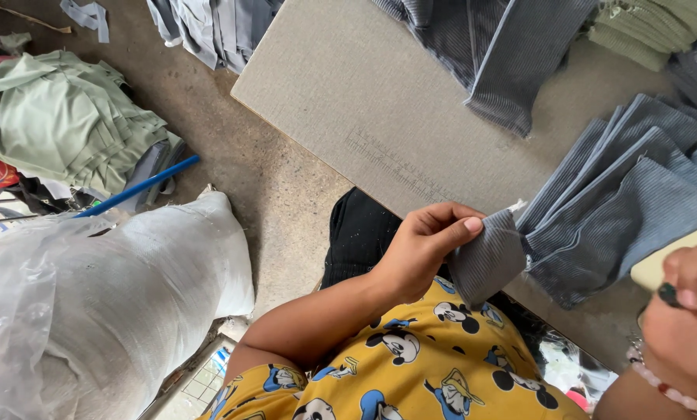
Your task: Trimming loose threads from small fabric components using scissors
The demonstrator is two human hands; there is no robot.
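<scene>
My left hand (424, 247) pinches the near corner of a grey-blue ribbed fabric piece (488, 260) at the table's front edge. That piece belongs to a fanned stack of the same ribbed pieces (628, 202) lying on the grey table (379, 101). My right hand (687, 311) is at the right edge, fingers curled around a cream-coloured flat object (660, 260) and a dark thin item; a bead bracelet sits on the wrist.
More ribbed grey fabric (504, 54) and olive fabric (652, 27) lie at the table's far side. On the floor to the left stand a white sack (130, 295), a pile of pale green cloth (60, 117) and a blue stick (138, 187).
</scene>
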